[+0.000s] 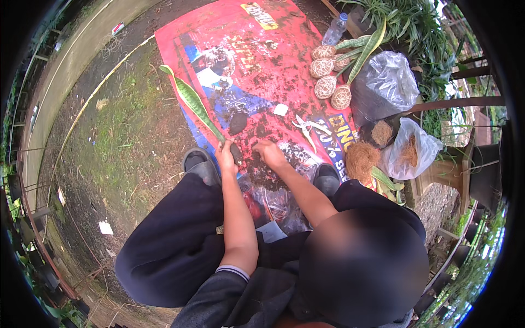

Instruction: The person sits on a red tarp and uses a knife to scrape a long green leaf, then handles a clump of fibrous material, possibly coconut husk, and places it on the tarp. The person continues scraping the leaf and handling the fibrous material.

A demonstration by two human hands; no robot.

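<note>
My left hand (226, 158) grips the base of a long variegated snake plant leaf (193, 102), which slants up and to the left. A dark clump of soil (235, 153) sits at the leaf's lower end, against my fingers. My right hand (269, 153) is just to the right, low over loose dark soil (262, 174) on a red printed banner (283, 53). Its fingers are curled, and whether they pinch some soil is hidden. Another dark soil lump (238, 123) lies on the banner above my hands. White-handled pruning shears (305, 129) rest open to the right.
Several twine-wrapped balls (325, 87) with snake plant leaves lie at the upper right, near a plastic bottle (335, 29). Beside them are a clear plastic bag of dark material (381, 88), a brown fibre heap (361, 160) and a bag of fibre (409, 151). A white scrap (280, 109) lies on the banner.
</note>
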